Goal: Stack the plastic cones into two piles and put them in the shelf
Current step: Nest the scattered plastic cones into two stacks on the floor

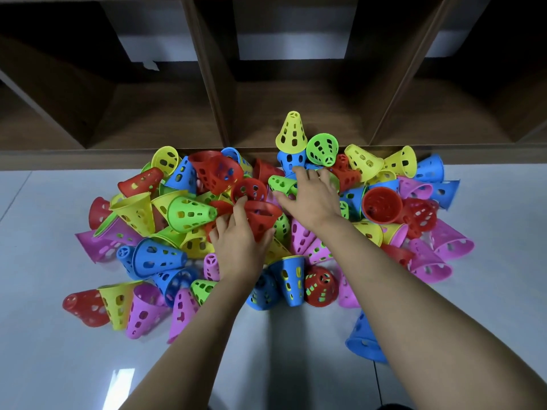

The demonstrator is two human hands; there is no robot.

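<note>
A heap of perforated plastic cones (pixel 189 213) in red, yellow, green, blue and pink lies on the pale floor in front of a wooden shelf (pixel 296 108). My left hand (pixel 236 247) grips a red cone (pixel 260 217) in the middle of the heap. My right hand (pixel 310 196) reaches over the pile with fingers spread, its fingertips on a green cone (pixel 281 184) lying on its side. Behind it a yellow cone (pixel 291 133) stands upright, stacked on a blue cone (pixel 291 161) at the shelf's front edge.
The shelf has several open, dark compartments separated by wooden dividers (pixel 210 75). One blue cone (pixel 364 338) lies apart near my right forearm. Bare grey floor (pixel 44 365) spreads to the left and in front of the heap.
</note>
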